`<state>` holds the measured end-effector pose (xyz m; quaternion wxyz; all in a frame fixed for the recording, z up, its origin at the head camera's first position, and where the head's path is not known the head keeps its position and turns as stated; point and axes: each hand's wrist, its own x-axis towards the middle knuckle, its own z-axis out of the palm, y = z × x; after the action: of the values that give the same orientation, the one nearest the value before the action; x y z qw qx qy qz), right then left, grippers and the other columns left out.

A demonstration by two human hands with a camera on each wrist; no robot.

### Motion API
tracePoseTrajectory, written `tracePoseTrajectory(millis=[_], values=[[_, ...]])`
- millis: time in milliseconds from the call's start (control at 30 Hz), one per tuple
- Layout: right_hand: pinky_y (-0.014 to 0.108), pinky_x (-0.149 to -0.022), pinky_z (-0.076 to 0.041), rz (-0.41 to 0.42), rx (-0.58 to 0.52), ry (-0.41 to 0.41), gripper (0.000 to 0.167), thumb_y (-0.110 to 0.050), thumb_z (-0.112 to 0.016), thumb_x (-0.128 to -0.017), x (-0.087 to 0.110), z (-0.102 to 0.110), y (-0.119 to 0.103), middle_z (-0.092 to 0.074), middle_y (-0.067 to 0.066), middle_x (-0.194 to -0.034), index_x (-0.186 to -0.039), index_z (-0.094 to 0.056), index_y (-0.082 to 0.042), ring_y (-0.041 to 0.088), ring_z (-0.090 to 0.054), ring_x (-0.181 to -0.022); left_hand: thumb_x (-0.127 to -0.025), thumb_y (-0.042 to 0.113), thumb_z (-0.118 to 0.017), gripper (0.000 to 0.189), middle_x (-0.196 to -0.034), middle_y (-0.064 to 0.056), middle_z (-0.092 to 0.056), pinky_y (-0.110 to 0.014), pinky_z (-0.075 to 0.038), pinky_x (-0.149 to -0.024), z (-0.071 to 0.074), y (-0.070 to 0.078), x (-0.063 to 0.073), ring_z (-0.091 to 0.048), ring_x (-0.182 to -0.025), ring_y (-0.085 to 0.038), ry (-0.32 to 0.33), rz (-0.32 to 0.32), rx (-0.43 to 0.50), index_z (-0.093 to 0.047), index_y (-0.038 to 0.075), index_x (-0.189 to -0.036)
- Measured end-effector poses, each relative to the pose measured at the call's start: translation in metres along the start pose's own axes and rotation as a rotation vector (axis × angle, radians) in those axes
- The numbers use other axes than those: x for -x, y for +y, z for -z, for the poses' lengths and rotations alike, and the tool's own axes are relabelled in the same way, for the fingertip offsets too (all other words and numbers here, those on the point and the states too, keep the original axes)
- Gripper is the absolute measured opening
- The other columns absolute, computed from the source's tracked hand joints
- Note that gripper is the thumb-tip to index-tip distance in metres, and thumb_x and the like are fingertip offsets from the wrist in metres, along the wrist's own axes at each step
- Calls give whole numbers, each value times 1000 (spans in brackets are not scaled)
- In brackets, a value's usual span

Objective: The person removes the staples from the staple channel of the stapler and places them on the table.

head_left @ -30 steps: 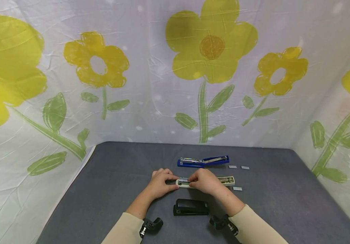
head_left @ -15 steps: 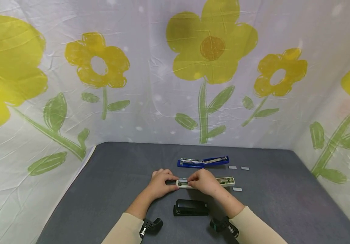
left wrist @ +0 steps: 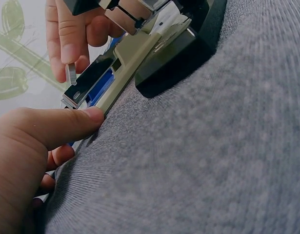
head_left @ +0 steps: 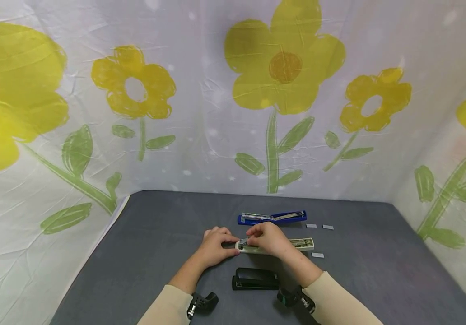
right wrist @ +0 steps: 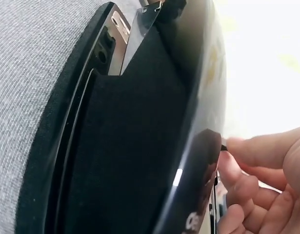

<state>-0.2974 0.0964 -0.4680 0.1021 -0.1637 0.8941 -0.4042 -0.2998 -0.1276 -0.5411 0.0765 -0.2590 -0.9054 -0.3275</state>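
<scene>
A cream stapler point(head_left: 304, 244) lies opened out on the dark grey table, its magazine to the left. My left hand point(head_left: 215, 246) holds its left end between thumb and fingers; in the left wrist view the thumb point(left wrist: 86, 118) presses the cream base. My right hand point(head_left: 270, 239) pinches a small strip of staples point(left wrist: 70, 74) by one end. That strip hangs tilted over the front end of the magazine point(left wrist: 89, 80). In the right wrist view, a black stapler point(right wrist: 140, 146) hides most of what the right fingers point(right wrist: 252, 151) do.
Nearer the body stands the black stapler, seen whole in the head view. Behind the cream one is a blue stapler point(head_left: 290, 218), also opened out. Loose staple strips lie to the right: two at the back point(head_left: 311, 225) and one nearer point(head_left: 317, 255).
The right hand's fingertips have risen from the cream stapler's magazine, and the staple strip now shows tilted beneath them. My left hand keeps its hold; the head view has shifted slightly.
</scene>
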Motion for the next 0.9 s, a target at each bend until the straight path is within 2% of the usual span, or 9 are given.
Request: tracePoseTrajectory(millis=[167,333,500,900], values=[[35,-72,-55,50,42,-30,15,-11,-74,-95,-1,1,0,-74,1,-96,-108,-79,-4,15,-65,-83,-87,34,-84,31,-97,12,-60,-42,-32,-85,-1,-1,0,-45,-85,-8,-12,2,-1,-81,21,-115],[34,-70,-54,77,83,-25,14,-12,-75,-94,-1,1,-2,-73,0,-92,-104,-80,-4,12,-64,-79,-87,35,-84,31,-98,11,-60,-42,-33,-85,0,-1,-1,-45,-85,-9,-3,-6,-5,-81,21,-114],[32,-66,-54,138,174,-15,10,-10,-77,-92,1,0,-7,-74,2,-89,-99,-80,-3,13,-65,-75,-87,35,-84,30,-97,12,-59,-41,-33,-85,-1,-1,0,-45,-85,-8,0,2,-12,-81,21,-114],[34,-67,-54,116,238,38,5,-5,-78,-90,3,5,-9,-73,0,-84,-95,-80,-4,13,-65,-74,-86,36,-84,30,-95,14,-58,-41,-32,-85,-2,-2,1,-44,-84,-7,11,5,-6,-82,22,-113]])
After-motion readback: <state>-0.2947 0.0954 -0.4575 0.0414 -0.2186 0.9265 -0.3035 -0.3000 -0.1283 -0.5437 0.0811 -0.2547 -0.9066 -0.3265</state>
